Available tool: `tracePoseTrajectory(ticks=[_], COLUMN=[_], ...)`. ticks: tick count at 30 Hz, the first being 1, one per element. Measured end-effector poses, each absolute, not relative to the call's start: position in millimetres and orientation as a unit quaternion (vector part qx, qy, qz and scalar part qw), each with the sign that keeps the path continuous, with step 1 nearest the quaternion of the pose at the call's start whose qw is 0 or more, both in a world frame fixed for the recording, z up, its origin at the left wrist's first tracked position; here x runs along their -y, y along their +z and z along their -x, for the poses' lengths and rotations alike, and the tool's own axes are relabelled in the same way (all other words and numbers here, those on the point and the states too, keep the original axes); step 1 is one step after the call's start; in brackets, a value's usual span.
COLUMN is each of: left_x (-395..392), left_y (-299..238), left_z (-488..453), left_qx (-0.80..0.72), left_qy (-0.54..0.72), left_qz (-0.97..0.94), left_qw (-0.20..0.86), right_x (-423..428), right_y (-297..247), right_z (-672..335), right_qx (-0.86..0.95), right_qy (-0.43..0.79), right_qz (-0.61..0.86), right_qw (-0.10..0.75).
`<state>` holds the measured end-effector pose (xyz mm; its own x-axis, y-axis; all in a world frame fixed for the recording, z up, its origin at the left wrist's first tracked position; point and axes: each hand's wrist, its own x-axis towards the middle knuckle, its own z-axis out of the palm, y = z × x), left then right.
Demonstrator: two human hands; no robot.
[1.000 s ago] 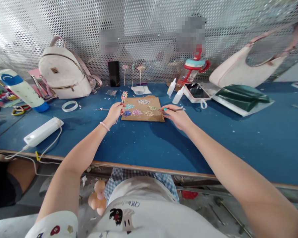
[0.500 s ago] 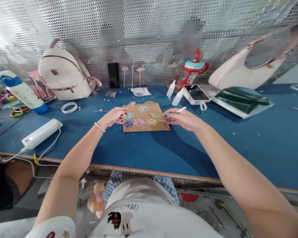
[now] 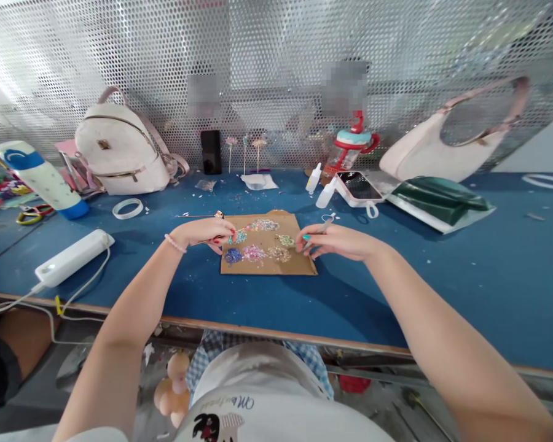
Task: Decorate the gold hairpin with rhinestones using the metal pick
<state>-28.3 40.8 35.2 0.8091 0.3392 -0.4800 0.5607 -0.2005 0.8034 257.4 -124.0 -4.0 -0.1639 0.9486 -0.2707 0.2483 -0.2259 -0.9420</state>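
A brown cardboard sheet (image 3: 299, 266) lies on the blue table (image 3: 442, 276), carrying several small piles of coloured beads (image 3: 255, 252). My left hand (image 3: 203, 232) rests at the sheet's left edge, fingers pinched on a thin decorated stick (image 3: 250, 227) that lies low across the piles. My right hand (image 3: 334, 240) is at the sheet's right edge, fingers closed on a slim white pen-like tool (image 3: 325, 224) whose tip points down at the beads.
A white backpack (image 3: 115, 150), a blue-and-white bottle (image 3: 39, 178), a tape ring (image 3: 128, 209) and a white power bank (image 3: 71, 258) lie to the left. Glue bottles (image 3: 320, 184), a phone (image 3: 356, 185), a green-lined box (image 3: 437, 196) and a pink bag (image 3: 442, 150) are to the right. Another person's leg (image 3: 13, 331) is at the far left.
The decorated stick in my left hand has tipped from upright to lying low over the beads. My right hand has stayed at the sheet's right edge with its tool.
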Motion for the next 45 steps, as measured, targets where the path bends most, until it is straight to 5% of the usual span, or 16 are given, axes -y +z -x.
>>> tracePoseTrajectory(ticks=[45], left_x=[-46.9], left_y=[19.8], left_z=[24.5], left_qx=[-0.217], left_qy=[-0.137], left_qz=[-0.882], left_qw=[0.395], right_x=[124.7], right_y=[-0.3], right_z=[-237.6], right_qx=[0.598], right_qy=[0.456], right_qz=[0.588], right_qw=[0.297])
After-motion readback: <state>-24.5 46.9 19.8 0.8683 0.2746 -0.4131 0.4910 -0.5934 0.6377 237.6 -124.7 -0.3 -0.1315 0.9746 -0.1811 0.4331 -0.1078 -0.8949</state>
